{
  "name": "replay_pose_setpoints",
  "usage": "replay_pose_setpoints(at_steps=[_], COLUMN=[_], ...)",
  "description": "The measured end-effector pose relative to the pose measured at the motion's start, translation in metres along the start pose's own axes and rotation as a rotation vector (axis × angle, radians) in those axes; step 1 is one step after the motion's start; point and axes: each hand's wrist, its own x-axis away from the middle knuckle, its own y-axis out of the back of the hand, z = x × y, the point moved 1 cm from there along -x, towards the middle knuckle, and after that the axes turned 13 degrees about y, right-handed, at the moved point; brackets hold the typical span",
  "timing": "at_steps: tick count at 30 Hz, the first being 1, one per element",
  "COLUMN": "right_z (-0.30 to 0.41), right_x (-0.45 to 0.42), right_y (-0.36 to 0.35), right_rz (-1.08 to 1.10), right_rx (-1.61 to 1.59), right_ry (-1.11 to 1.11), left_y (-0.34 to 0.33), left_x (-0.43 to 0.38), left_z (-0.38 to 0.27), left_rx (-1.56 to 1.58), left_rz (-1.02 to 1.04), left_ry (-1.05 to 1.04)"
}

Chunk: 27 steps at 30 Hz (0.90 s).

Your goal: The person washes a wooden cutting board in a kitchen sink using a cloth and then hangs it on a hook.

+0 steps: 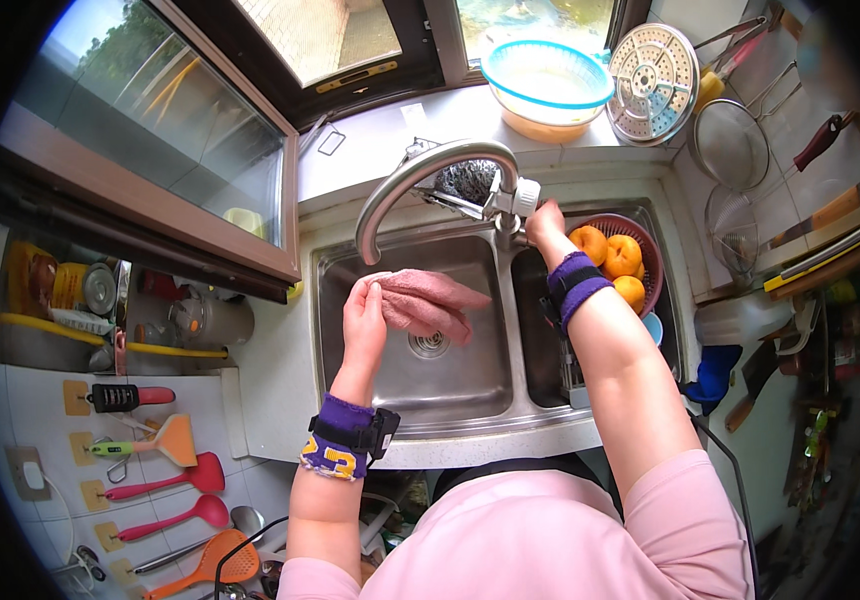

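Note:
My left hand (364, 307) is closed on one end of a pink cloth (430, 300), which hangs folded over the left basin of a stainless steel sink (452, 390). The curved metal faucet (437, 161) arches above the hand and cloth; no water is visible from its spout. Beside the faucet's base, right of the spout joint, is my right hand (547, 222). Its fingertips are partly hidden, so its grip there is unclear. Orange round fruits (622, 256) sit in a maroon colander (655, 259) in the right basin, next to my right wrist.
An open window sash (167, 150) juts in at left. Stacked basins (550, 124) and a perforated steamer plate (653, 84) stand on the sill ledge. Strainers (730, 144) hang on the right wall, and a cleaver (758, 371) hangs below. Colourful utensils (204, 472) hang at lower left.

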Motion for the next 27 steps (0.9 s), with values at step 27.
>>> replay_pose_setpoints(at_steps=[27], right_z=[0.028], right_x=[0.122], right_y=[-0.041], right_rz=[-0.278], right_rx=[-0.349], right_ry=[0.319], left_y=[0.007], left_x=[-0.031], left_z=[0.008], left_rx=[-0.031], left_rz=[-0.036], left_ry=[0.064])
